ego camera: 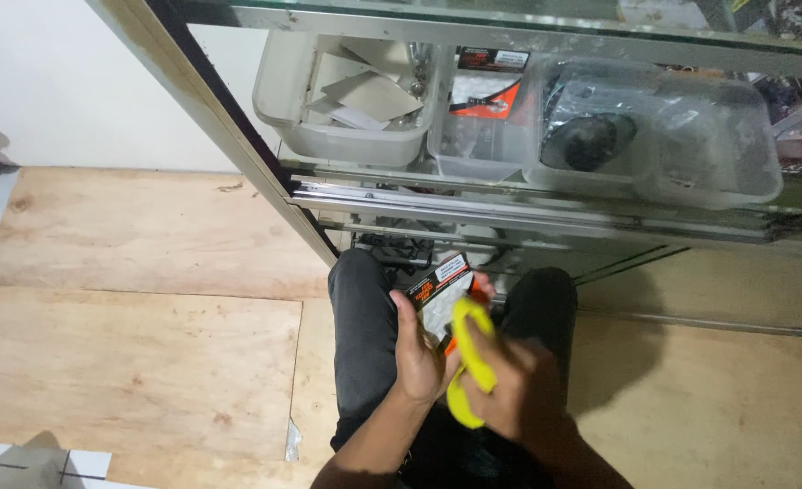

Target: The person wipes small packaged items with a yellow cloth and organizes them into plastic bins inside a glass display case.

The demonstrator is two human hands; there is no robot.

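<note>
Head view: left hand (416, 358) grips orange-black packet (444, 292).

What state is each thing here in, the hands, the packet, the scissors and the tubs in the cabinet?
left hand: shut on the small packet, held upright
right hand: shut on the yellow scissors, blurred
yellow scissors: at the packet's edge, blades hidden
white tub: open, papers inside
clear tubs: on the shelf, holding bagged items
</note>
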